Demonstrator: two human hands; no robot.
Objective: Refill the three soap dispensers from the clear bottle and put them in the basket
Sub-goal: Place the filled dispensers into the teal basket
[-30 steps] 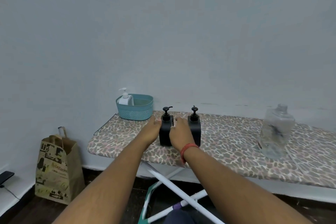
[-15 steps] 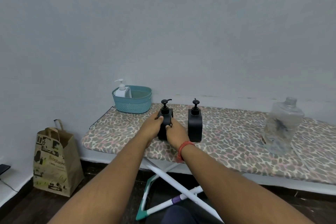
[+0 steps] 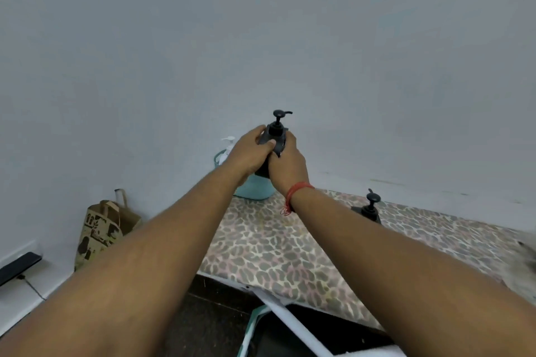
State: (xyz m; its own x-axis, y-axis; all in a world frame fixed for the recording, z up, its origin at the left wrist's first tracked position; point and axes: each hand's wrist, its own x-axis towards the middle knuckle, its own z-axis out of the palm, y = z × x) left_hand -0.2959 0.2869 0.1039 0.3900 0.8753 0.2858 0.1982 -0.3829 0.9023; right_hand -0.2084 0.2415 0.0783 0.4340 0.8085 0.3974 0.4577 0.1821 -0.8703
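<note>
Both hands hold one black soap dispenser (image 3: 275, 132) in the air above the teal basket (image 3: 253, 188). My left hand (image 3: 250, 153) grips its left side and my right hand (image 3: 287, 164) grips its right side; only the pump top and upper body show. A white dispenser (image 3: 228, 145) stands inside the basket, mostly hidden by my left hand. The second black dispenser (image 3: 369, 209) stands on the leopard-print ironing board (image 3: 275, 252), its body partly behind my right forearm. A blurred piece of the clear bottle (image 3: 526, 255) shows at the right edge.
A brown paper bag (image 3: 101, 229) stands on the floor left of the board. A dark flat object (image 3: 18, 266) lies near the left wall. The board's white and teal legs (image 3: 261, 324) show below. A plain wall rises right behind the board.
Both hands have lifted the left black dispenser off the board and carried it up and left, over the basket. The view has swung left, pushing the clear bottle to the right edge.
</note>
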